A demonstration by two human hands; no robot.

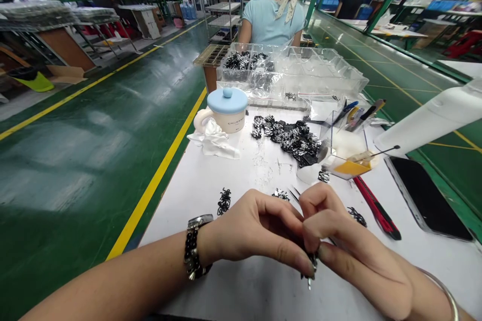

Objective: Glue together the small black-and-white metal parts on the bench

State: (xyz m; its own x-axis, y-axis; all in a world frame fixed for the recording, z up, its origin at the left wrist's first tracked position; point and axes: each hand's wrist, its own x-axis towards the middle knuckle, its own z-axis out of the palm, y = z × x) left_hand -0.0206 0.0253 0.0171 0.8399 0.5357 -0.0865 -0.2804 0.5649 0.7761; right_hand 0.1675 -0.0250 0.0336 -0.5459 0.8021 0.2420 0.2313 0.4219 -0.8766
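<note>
My left hand (259, 225), with a watch and dark beads at the wrist, pinches a small black and metallic part (312, 266) between thumb and fingers. Against it, my right hand (339, 241) has its thumb and bent fingers closed at the same part. Thin tweezers (294, 193) stick out beyond the right fingers, partly hidden by that hand. Small black pieces (224, 201) lie beyond my left wrist, and shiny little pieces (280, 194) lie just past the fingers. A large pile of black and silver parts (291, 138) sits farther back.
A lidded cup (228, 110) and crumpled tissue (216, 143) stand at the left edge. Rightward are a tool holder (348, 153), white bottle (433, 115), red cutter (376, 208) and phone (429, 198). Clear trays (320, 80) line the back; a person (273, 20) sits beyond.
</note>
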